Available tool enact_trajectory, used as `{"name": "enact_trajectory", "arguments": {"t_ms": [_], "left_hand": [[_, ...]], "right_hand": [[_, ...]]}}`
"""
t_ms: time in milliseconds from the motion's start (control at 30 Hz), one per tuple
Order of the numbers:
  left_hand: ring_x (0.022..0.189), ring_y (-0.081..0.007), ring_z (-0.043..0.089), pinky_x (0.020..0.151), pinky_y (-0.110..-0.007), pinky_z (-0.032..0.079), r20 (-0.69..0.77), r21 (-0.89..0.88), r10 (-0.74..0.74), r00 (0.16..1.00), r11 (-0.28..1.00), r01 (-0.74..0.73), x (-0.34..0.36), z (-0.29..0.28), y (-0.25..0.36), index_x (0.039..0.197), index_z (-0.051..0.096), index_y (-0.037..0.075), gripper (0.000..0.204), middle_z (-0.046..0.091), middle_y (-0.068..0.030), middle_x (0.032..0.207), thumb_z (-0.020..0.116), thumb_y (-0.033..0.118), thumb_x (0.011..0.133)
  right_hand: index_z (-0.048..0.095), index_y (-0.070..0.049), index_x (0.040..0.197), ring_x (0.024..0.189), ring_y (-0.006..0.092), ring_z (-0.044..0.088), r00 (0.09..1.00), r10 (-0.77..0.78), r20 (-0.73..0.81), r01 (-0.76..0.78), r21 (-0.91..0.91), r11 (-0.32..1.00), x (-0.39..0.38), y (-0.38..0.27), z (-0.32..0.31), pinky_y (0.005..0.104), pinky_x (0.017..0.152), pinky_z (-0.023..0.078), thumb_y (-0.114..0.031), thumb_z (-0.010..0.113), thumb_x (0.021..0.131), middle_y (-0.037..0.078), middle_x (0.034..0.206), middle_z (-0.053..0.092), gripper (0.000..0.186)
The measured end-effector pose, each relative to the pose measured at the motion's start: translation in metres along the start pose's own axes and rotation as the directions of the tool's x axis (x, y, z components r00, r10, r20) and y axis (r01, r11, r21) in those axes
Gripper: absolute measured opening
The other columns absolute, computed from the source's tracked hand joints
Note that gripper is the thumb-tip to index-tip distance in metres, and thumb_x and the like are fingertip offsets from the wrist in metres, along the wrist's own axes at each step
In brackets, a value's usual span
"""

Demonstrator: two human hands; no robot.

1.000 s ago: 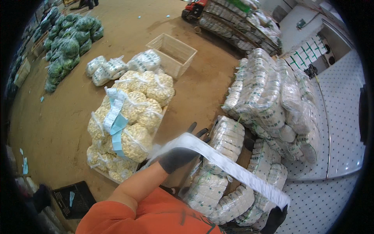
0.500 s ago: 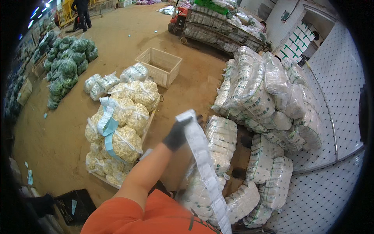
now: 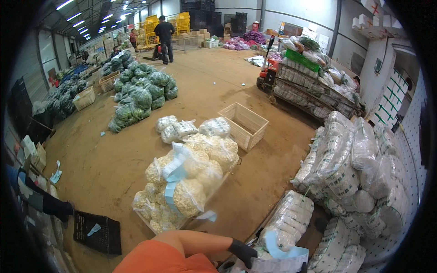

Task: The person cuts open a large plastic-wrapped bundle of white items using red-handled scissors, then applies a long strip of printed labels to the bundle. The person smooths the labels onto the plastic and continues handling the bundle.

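My left hand point(image 3: 244, 253), in a dark glove, is closed on a strip of labels point(image 3: 283, 263) at the lower edge. The strip is white on its face and pale blue on its curled back. It lies over a clear-wrapped bundle of white packs point(image 3: 291, 217). A dark patch at the strip's far end looks like part of my right glove point(image 3: 304, 268), nearly all cut off. Left of my arm, clear bags of cream-coloured pieces point(image 3: 189, 198) are piled on a low platform, and another pale blue label strip point(image 3: 175, 167) drapes over them.
An empty pale crate point(image 3: 246, 127) stands beyond the bags. A tall stack of wrapped bundles point(image 3: 337, 159) rises at right. Green-filled bags point(image 3: 143, 93) are heaped at far left. A loaded cart point(image 3: 314, 86), a person in dark clothes point(image 3: 164, 38) and a black crate point(image 3: 98, 232) are around.
My view has tilted up toward the far hall. My left hand has lowered to the bottom edge with the label strip, which was stretched long and now curls near the hand.
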State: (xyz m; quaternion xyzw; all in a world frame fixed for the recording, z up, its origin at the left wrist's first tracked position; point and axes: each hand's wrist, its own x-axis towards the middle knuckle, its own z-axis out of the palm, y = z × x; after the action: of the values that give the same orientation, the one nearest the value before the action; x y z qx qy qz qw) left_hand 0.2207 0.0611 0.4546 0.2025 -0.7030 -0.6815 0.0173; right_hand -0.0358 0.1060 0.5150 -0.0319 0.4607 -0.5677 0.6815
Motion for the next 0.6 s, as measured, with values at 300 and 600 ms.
{"name": "enact_trajectory", "arguments": {"t_ms": [300,600], "left_hand": [[0.094,-0.0259,0.05,0.079,-0.036,0.04,-0.059,0.1,-0.135,0.989,0.985,0.141,-0.082,-0.017,-0.031,0.11,0.048,0.004,0.054,0.053,-0.0147,0.104,0.065,0.03,0.067],[0.105,-0.0177,0.047,0.088,-0.031,0.038,-0.487,-0.242,0.167,0.857,0.918,-0.316,-0.025,-0.036,0.067,0.119,0.042,0.001,0.058,0.049,-0.0117,0.116,0.066,0.027,0.073]], "right_hand": [[0.048,-0.003,0.11,0.099,0.0232,0.048,0.894,-0.419,0.156,0.436,-0.094,0.895,0.048,-0.063,-0.022,0.037,0.088,0.039,-0.007,0.047,0.081,0.01,0.11,0.051,0.029],[0.057,0.001,0.098,0.087,0.015,0.056,0.908,-0.353,0.226,0.418,-0.546,0.726,-0.025,0.019,0.086,0.0271,0.079,0.043,0.0,0.062,0.069,0.006,0.094,0.06,0.03]]}}
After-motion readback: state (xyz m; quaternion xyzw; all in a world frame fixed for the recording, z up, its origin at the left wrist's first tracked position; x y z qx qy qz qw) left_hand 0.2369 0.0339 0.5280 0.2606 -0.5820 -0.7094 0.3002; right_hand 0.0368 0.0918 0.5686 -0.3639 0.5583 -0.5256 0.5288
